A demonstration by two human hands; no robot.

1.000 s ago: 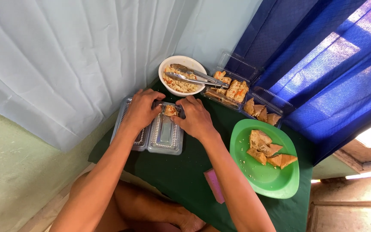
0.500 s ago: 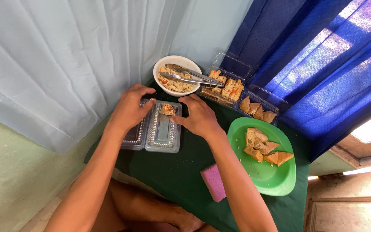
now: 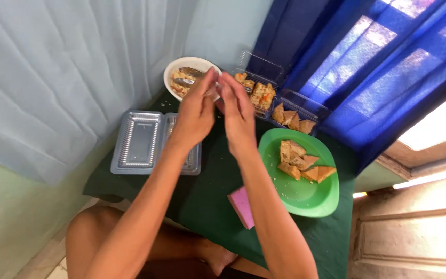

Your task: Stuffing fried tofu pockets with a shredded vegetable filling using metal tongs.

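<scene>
Both hands [image 3: 218, 106] lifted off the clear container [image 3: 153, 142] (grip unclear, hiding the bowl [image 3: 174, 72]).

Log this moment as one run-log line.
left hand: raised, holds nothing visible | right hand: raised beside it | below them: round white bowl of food | open clear plastic clamshell box: on green cloth, untouched

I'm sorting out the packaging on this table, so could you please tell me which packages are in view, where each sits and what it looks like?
Open clear plastic clamshell box: left on the green table, rectangular, ribbed, hinged flat.
Clear plastic container: far edge beside the white bowl, lid up, holds orange-speckled pieces.
Second clear container: right of it, above the green plate, holds brown triangular pastries.
</scene>
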